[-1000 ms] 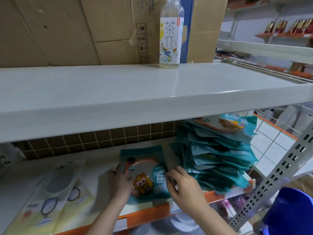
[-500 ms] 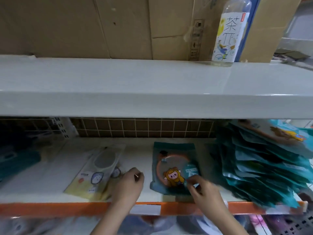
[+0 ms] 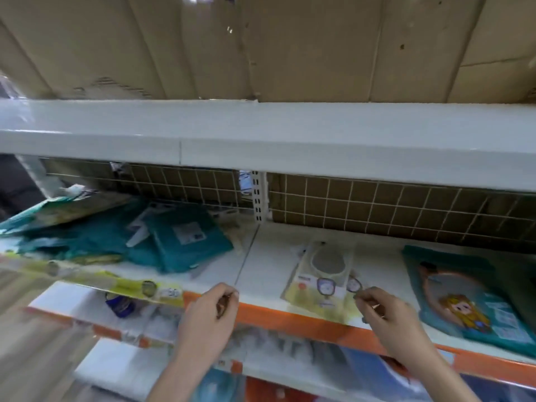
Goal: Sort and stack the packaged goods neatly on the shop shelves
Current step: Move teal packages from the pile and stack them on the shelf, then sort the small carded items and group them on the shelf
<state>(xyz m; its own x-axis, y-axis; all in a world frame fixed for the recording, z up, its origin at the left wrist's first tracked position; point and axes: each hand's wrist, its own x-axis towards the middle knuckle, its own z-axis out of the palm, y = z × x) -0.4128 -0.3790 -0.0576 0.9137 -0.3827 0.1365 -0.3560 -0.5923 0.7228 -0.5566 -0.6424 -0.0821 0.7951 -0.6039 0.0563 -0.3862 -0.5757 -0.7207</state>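
Observation:
A pale yellow packet (image 3: 319, 285) with a grey oval window lies flat on the white lower shelf (image 3: 266, 256). My right hand (image 3: 385, 311) is at its right edge, thumb and forefinger pinched together on the packet's corner. A teal packet (image 3: 464, 300) with a cartoon figure lies flat to the right of that hand. My left hand (image 3: 208, 311) hovers in front of the shelf's orange front edge (image 3: 290, 319), its fingers curled with nothing in them. To the left a loose heap of teal packets (image 3: 179, 236) lies across the shelf, blurred.
Yellow-green packets (image 3: 87, 277) hang over the shelf front at the left. A white upper shelf (image 3: 261, 134) overhangs closely, with cardboard boxes (image 3: 290, 47) on it. A wire mesh back (image 3: 377, 204) and a slotted upright (image 3: 259, 198) close the rear. More goods show on the shelf below.
The view has swung left; the bottle and tall teal stack are out of frame. My right hand has left the cartoon teal packet and moved to the yellow packet. My left hand stays curled.

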